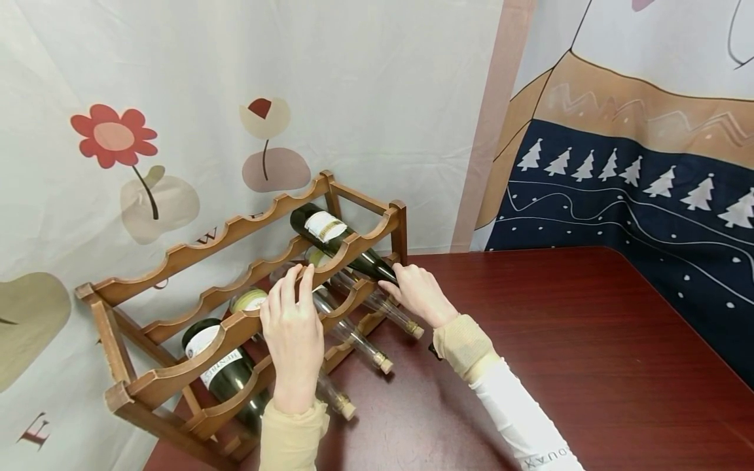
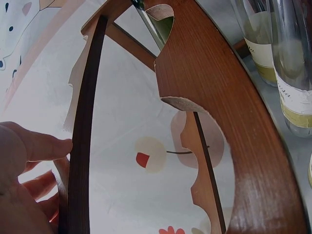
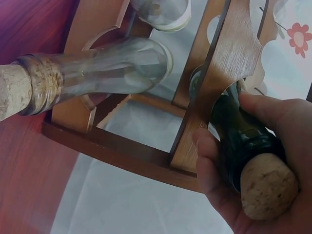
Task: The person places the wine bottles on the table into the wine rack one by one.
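Note:
A wooden wine rack with scalloped rails stands at the left of the table. My right hand grips the neck of a dark green wine bottle, which lies in the top tier at the rack's right end. Its cork faces the right wrist camera, with fingers curled around the neck. On the top front rail, left of that bottle, my left hand holds the wood, the thumb and fingers on either side of it in the left wrist view. Another green bottle with a white label rests at the rack's left end.
Several clear corked bottles lie in the rack lower down, necks jutting out over the reddish-brown table. A pale flowered cloth hangs right behind the rack. A dark blue cloth with white trees borders the table's right side.

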`<state>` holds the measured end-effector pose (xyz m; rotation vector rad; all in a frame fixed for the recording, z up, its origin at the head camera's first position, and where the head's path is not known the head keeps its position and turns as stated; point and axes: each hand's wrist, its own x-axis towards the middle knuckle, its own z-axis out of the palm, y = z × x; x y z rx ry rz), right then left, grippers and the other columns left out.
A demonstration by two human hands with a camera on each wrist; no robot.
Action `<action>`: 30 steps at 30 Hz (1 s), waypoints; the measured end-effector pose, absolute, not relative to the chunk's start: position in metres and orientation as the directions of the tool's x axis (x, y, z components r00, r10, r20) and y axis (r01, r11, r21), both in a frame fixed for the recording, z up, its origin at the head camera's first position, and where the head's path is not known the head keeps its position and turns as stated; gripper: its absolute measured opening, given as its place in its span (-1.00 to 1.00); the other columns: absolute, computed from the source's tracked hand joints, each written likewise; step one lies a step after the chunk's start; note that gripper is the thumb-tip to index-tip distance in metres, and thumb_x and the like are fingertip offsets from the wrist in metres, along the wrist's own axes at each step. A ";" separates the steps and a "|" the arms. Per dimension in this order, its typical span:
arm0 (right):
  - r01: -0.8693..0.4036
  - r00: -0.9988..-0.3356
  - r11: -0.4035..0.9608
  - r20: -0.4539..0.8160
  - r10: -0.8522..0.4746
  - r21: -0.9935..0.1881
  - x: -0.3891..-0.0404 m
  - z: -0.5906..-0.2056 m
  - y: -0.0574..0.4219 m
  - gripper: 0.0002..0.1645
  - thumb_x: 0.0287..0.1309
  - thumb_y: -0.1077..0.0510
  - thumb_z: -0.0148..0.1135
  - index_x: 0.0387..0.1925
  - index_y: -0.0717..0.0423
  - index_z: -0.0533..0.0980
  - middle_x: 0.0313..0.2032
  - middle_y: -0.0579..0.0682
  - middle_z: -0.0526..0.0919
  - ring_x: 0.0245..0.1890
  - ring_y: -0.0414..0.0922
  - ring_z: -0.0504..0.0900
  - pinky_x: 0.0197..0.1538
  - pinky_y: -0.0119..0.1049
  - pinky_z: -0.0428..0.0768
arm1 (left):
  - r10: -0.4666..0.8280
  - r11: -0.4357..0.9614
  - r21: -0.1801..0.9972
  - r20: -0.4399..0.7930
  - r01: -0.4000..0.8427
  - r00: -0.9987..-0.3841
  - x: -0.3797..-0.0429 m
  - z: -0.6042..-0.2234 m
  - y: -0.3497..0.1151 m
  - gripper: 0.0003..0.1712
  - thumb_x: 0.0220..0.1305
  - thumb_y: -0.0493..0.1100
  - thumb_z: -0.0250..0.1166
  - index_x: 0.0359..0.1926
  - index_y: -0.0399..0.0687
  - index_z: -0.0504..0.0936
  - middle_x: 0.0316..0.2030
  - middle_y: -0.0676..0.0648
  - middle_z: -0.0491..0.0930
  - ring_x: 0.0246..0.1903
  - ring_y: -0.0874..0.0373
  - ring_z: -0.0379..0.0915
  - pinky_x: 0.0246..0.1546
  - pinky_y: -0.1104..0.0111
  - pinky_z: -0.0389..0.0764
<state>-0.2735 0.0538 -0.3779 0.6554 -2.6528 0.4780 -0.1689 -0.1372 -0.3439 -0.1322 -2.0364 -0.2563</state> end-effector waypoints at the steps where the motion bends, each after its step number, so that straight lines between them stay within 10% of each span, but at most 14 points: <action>1: -0.497 -0.828 0.836 0.415 -0.376 -0.234 -0.274 -0.377 0.054 -0.59 0.24 -0.09 0.15 -0.43 0.20 0.44 -0.60 0.05 0.53 -0.62 -0.02 0.54 -0.52 -0.09 0.54 | -0.016 0.971 0.124 0.888 0.205 -0.460 -0.169 -0.344 -0.137 -0.40 -0.01 -0.57 0.18 0.12 -0.16 0.51 0.06 -0.22 0.52 -0.02 -0.18 0.42 -0.09 0.04 0.39; 30: -0.468 -0.869 0.833 0.325 -0.373 -0.294 -0.278 -0.374 0.054 -0.56 0.26 -0.12 0.11 -0.41 0.20 0.50 -0.63 -0.02 0.49 -0.67 -0.14 0.44 -0.58 -0.21 0.46 | -0.016 0.971 0.122 0.891 0.206 -0.453 -0.169 -0.344 -0.137 -0.41 0.01 -0.57 0.17 0.11 -0.15 0.52 0.06 -0.22 0.52 -0.03 -0.17 0.41 -0.09 0.05 0.39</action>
